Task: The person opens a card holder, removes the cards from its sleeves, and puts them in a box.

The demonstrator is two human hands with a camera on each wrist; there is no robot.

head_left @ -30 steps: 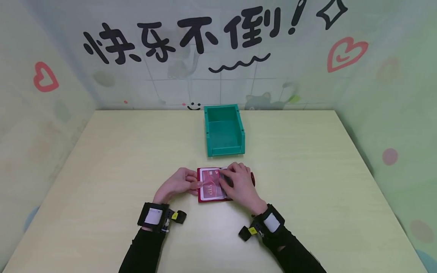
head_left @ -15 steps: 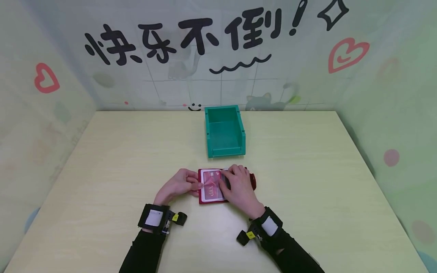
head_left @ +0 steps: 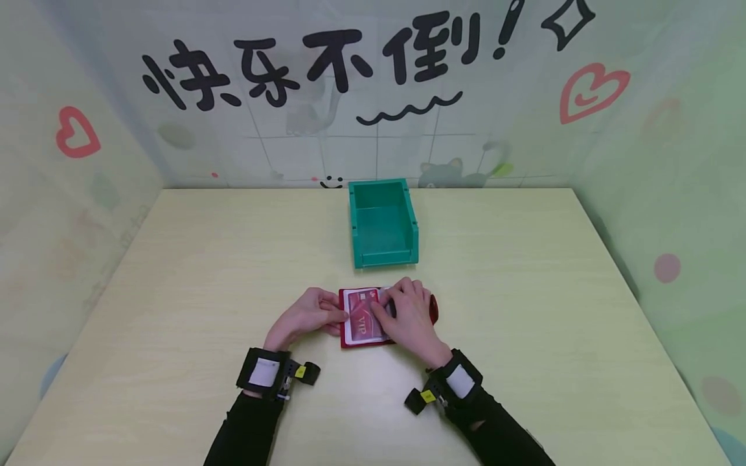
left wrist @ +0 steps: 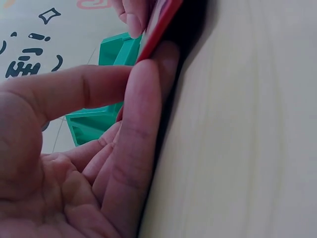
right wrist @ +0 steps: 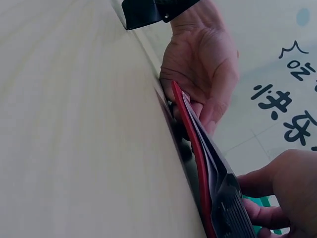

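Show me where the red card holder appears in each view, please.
Head: the red card holder lies below the middle, partly covered by the right hand.
Left wrist: the holder shows its edge at the top, near centre.
Right wrist: the holder, edge-on, runs from centre to the bottom border.
Shared landmark: the green bin, only a sliver in the right wrist view.

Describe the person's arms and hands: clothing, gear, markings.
Black sleeves on both arms. Each wrist carries a black mount with a white patch on top and a small black block jutting inward, beside a yellow label. Left hand and right hand: no gloves.
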